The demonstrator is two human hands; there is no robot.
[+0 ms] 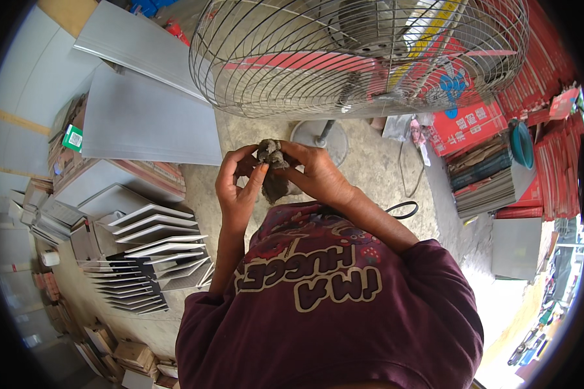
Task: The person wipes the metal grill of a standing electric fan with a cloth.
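Both hands meet in front of my chest around a lumpy grey-brown wad [272,155] that looks like a dirty crumpled cloth; its exact kind I cannot make out. My left hand [235,176] pinches it from the left between thumb and fingers. From the right, the fingers of my right hand [319,171] close on the same wad. A darker piece hangs below it, partly behind my thumbs.
A large wire-caged fan [363,58] stands just beyond my hands on a round base [336,144]. At left are grey panels [150,117] and a rack of upright tiles [159,240]. Red cartons [468,126] and stacked flat goods [483,172] line the right.
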